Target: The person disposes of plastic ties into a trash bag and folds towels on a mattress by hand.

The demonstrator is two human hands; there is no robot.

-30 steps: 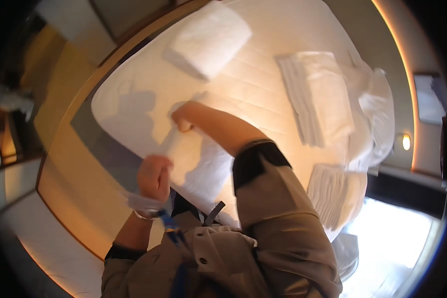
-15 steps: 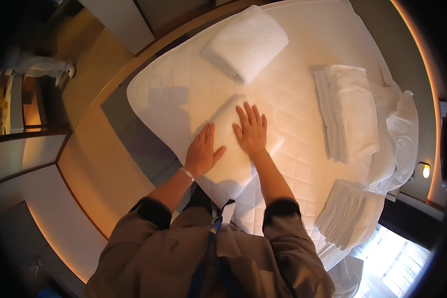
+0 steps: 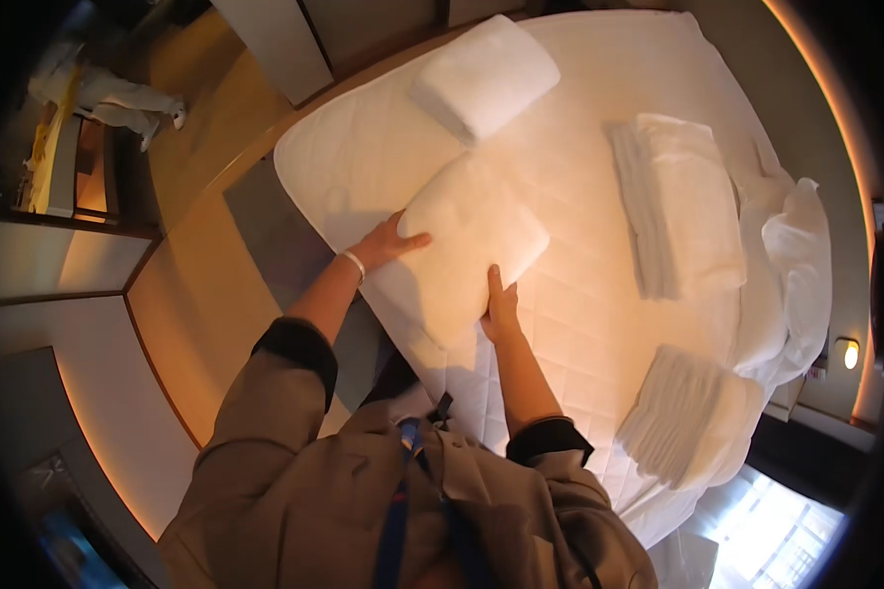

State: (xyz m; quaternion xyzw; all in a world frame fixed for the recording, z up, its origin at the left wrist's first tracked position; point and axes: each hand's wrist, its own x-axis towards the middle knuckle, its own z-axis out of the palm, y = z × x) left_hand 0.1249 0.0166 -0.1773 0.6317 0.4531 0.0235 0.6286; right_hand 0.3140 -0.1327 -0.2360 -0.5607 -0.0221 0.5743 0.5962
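Note:
A thick folded white towel [image 3: 467,245] lies at a slant on the quilted white bed in front of me. My left hand [image 3: 391,239] grips its left edge, thumb on top and the other fingers mostly hidden at the side or beneath. On its near right edge my right hand [image 3: 501,306] is closed too, thumb up over the cloth and fingers underneath. A second folded white towel [image 3: 493,79] lies just beyond, near the bed's far side.
Two stacks of folded white linen, a farther stack [image 3: 683,206] and a nearer stack [image 3: 692,417], sit on the bed [image 3: 580,344] to the right. Beside them is crumpled white bedding [image 3: 796,245]. Another person's legs [image 3: 118,98] show at upper left. A small wall lamp [image 3: 850,353] glows at right.
My hands have gone from lying flat on top of the towel to gripping its left and right edges. The towel has turned and shifted slightly away from me.

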